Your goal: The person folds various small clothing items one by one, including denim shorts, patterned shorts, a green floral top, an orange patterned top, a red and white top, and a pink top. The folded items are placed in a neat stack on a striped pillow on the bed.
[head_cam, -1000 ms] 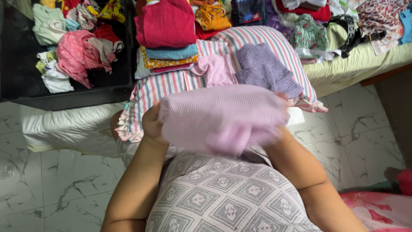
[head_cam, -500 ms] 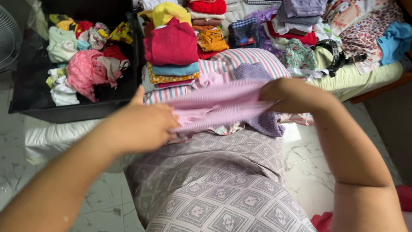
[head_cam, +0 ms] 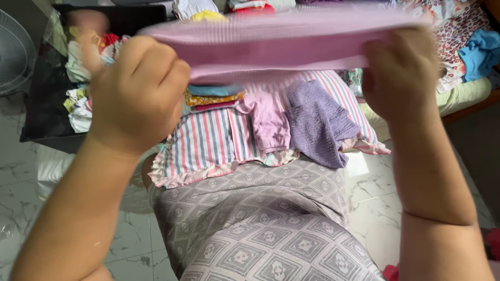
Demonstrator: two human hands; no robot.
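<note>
A folded pale pink ribbed garment (head_cam: 281, 44) is held up flat between both my hands, high in the view. My left hand (head_cam: 134, 93) grips its left end and my right hand (head_cam: 401, 73) grips its right end. Beneath it lies a striped pillow (head_cam: 208, 140) on my lap, with a small pink knit piece (head_cam: 271, 122) and a purple knit garment (head_cam: 317, 122) resting on it. A stack of folded clothes (head_cam: 213, 96) sits at the pillow's far edge, mostly hidden behind the raised garment.
A black tray (head_cam: 44, 104) with loose crumpled clothes stands at the left. A bed with a green sheet (head_cam: 469, 93) and more piled clothes runs along the back and right. A white fan (head_cam: 13, 52) is at far left. Marble floor lies below.
Both hands have lifted the pink garment from lap height up toward the camera and away from me, stretched out flat. The pink and purple knit pieces on the pillow are now uncovered.
</note>
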